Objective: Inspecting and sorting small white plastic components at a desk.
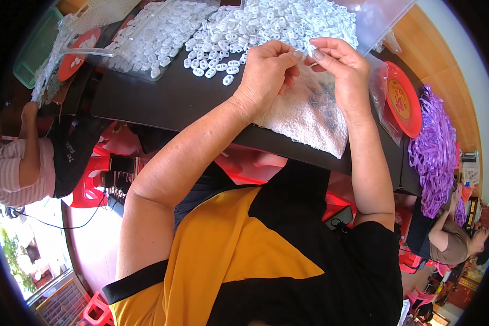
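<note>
Both my hands are raised over a white towel [304, 127] on the dark table. My right hand [349, 70] pinches a small white plastic piece [311, 49] between thumb and fingers, much of it hidden by the fingertips. Close beside it, my left hand [266, 73] has its thumb and index finger pressed together; what they hold, if anything, is too small to make out. Small dark grey pieces [323, 103] lie scattered on the towel below my right hand. Just beyond my hands spreads a large heap of white oval plastic pieces with two holes [299, 24].
A clear plastic tray [89, 52] with more white pieces stands left. Rightward are a red round plate [403, 100] and a pile of purple ribbons [432, 149]. One co-worker [24, 168] is at far left, another [451, 239] at far right. A green basket [38, 49] sits upper left.
</note>
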{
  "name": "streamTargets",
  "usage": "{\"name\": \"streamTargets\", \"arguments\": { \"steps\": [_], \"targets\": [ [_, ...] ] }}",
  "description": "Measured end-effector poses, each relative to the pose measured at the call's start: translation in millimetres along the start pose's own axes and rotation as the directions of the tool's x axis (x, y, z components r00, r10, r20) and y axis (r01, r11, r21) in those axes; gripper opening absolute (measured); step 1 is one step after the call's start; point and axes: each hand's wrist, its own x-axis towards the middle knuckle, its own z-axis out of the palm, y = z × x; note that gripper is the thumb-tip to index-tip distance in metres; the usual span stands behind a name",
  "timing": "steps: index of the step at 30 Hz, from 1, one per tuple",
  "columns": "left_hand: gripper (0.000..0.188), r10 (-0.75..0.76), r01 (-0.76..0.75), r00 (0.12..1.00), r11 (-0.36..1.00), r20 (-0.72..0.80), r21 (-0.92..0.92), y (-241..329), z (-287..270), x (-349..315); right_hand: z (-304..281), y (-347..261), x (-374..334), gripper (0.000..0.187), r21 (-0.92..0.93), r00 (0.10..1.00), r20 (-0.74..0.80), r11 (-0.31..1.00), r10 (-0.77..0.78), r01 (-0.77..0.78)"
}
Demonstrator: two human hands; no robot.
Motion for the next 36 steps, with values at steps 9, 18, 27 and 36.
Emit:
{"name": "streamTargets", "arguments": {
  "steps": [9,18,27,36],
  "targets": [
    [0.016,0.017,-0.017,1.0,0.999,0.002,0.028,0.6,0.3,-0.7,1.6,-2.2,-1.9,0.018,-0.019,1.0,0.014,1.0,0.0,0.0],
    [0.017,0.056,-0.056,0.998,0.996,0.006,0.064,-2.5,0.2,0.2,8.8,-0.1,-4.4,0.017,-0.004,0.999,0.031,1.0,0.016,-0.016],
    [0.017,0.032,-0.032,0.999,0.998,0.006,0.062,0.3,2.3,-2.0,2.7,-3.8,-4.2,0.016,-0.045,0.994,0.044,0.994,0.097,-0.095],
    [0.015,0.019,-0.024,0.999,0.993,0.045,0.12,2.1,2.8,-2.2,-2.6,-8.7,-3.6,0.016,-0.093,0.99,0.06,0.989,0.125,-0.119]
  ]
}}
